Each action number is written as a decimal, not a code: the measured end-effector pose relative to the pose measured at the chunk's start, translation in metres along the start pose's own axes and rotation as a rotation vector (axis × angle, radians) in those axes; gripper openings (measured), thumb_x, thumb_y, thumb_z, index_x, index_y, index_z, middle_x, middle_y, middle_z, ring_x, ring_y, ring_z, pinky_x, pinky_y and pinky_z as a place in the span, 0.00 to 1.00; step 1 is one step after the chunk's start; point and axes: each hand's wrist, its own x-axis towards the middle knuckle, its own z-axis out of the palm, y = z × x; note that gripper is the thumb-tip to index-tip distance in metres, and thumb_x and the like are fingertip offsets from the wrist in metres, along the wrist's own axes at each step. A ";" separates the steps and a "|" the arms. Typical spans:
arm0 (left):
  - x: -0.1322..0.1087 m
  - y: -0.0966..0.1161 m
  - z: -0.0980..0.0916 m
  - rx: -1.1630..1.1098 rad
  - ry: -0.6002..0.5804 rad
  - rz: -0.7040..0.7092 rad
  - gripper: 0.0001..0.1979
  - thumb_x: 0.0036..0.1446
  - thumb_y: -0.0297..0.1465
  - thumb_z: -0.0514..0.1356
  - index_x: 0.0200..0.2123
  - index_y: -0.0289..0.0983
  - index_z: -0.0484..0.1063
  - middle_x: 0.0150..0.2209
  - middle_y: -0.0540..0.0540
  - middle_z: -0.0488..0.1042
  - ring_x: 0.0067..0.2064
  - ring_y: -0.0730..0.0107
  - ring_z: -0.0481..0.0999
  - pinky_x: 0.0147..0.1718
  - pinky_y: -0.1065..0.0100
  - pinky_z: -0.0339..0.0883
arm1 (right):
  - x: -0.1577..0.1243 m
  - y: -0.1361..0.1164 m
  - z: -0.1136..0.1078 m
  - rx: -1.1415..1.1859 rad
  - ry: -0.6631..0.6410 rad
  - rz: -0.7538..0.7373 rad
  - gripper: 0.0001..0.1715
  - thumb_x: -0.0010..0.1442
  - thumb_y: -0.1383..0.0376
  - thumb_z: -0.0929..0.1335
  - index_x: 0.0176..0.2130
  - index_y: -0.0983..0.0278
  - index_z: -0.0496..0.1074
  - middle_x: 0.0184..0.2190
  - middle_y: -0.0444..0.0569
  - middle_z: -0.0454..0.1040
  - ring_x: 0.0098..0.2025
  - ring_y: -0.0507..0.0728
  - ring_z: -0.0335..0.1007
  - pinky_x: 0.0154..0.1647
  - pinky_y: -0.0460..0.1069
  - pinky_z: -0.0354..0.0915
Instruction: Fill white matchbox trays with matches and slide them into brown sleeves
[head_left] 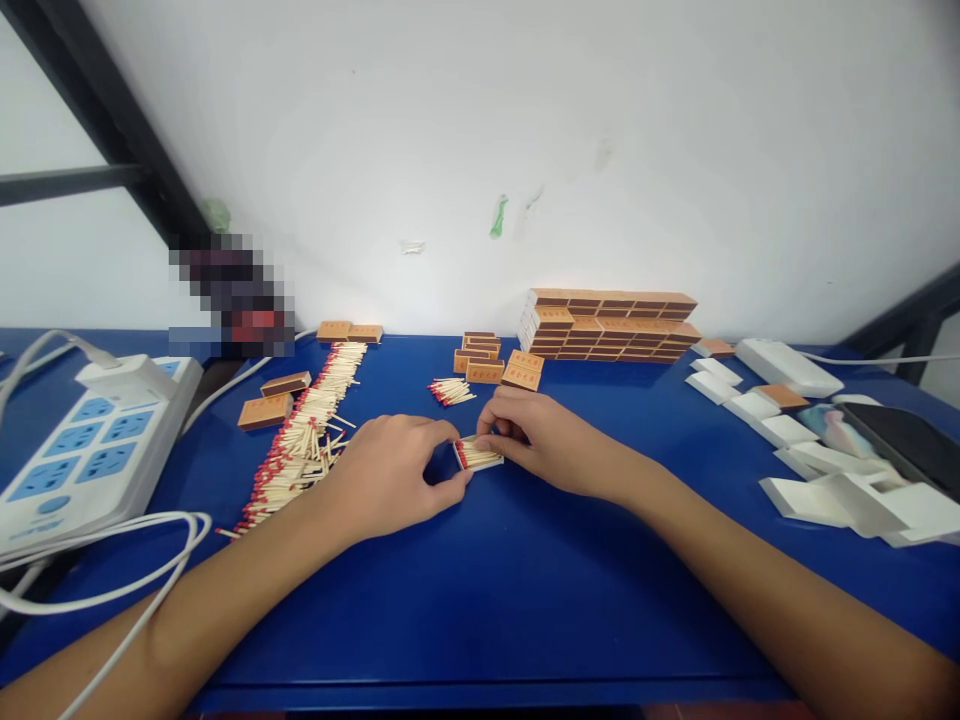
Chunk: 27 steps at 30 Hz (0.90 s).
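Observation:
A small white matchbox tray [491, 464] filled with red-tipped matches [472, 456] sits on the blue table. The thumb and index finger of my left hand [397, 465] grip its left end from both sides. Curled over the tray's right end, my right hand [536, 440] has its fingertips pressed together on the matches. Whether a match is pinched between them is hidden. Just beyond the tray lies a small bunch of loose matches [451, 391]. Behind my right hand is a brown matchbox sleeve [523, 370], with several more sleeves [480, 355] standing beside it.
A long heap of matches [300, 440] runs along the left, with matchboxes [266, 411] beside it. Stacked matchboxes [611, 328] line the wall. White trays [832, 495] and a dark phone [904, 440] lie right. A power strip [97, 440] and white cable [176, 560] occupy the left.

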 end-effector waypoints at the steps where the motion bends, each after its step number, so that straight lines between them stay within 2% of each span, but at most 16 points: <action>1: 0.000 0.000 0.000 0.000 -0.001 0.002 0.15 0.61 0.42 0.63 0.45 0.41 0.82 0.25 0.51 0.75 0.27 0.65 0.73 0.27 0.65 0.54 | 0.001 0.002 0.000 0.007 0.017 -0.007 0.06 0.70 0.64 0.69 0.38 0.61 0.75 0.34 0.44 0.70 0.33 0.52 0.64 0.34 0.48 0.60; 4: -0.001 0.001 -0.001 -0.010 -0.010 0.012 0.14 0.61 0.42 0.63 0.45 0.42 0.82 0.25 0.51 0.74 0.27 0.66 0.73 0.27 0.65 0.55 | 0.008 0.010 -0.001 0.021 0.083 -0.025 0.07 0.71 0.61 0.68 0.42 0.61 0.76 0.33 0.44 0.71 0.33 0.53 0.65 0.34 0.49 0.61; 8: -0.001 0.002 -0.001 -0.021 -0.022 0.034 0.15 0.62 0.42 0.62 0.45 0.41 0.82 0.26 0.51 0.76 0.27 0.66 0.73 0.28 0.65 0.56 | 0.025 0.021 0.003 -0.063 0.086 -0.048 0.13 0.70 0.66 0.69 0.53 0.62 0.75 0.38 0.48 0.72 0.36 0.55 0.66 0.38 0.51 0.64; 15: -0.001 0.003 -0.003 -0.013 -0.023 0.015 0.15 0.63 0.42 0.61 0.46 0.41 0.82 0.28 0.49 0.78 0.29 0.63 0.75 0.29 0.64 0.59 | 0.033 0.023 0.013 -0.095 0.149 -0.001 0.05 0.69 0.65 0.69 0.41 0.62 0.77 0.37 0.47 0.69 0.34 0.53 0.64 0.36 0.50 0.62; 27: -0.002 0.000 -0.002 -0.009 -0.030 0.037 0.16 0.63 0.42 0.62 0.48 0.42 0.82 0.27 0.50 0.77 0.28 0.65 0.74 0.30 0.65 0.59 | 0.019 0.033 0.008 -0.126 0.149 -0.008 0.06 0.70 0.62 0.70 0.40 0.62 0.76 0.33 0.44 0.69 0.32 0.53 0.62 0.34 0.49 0.58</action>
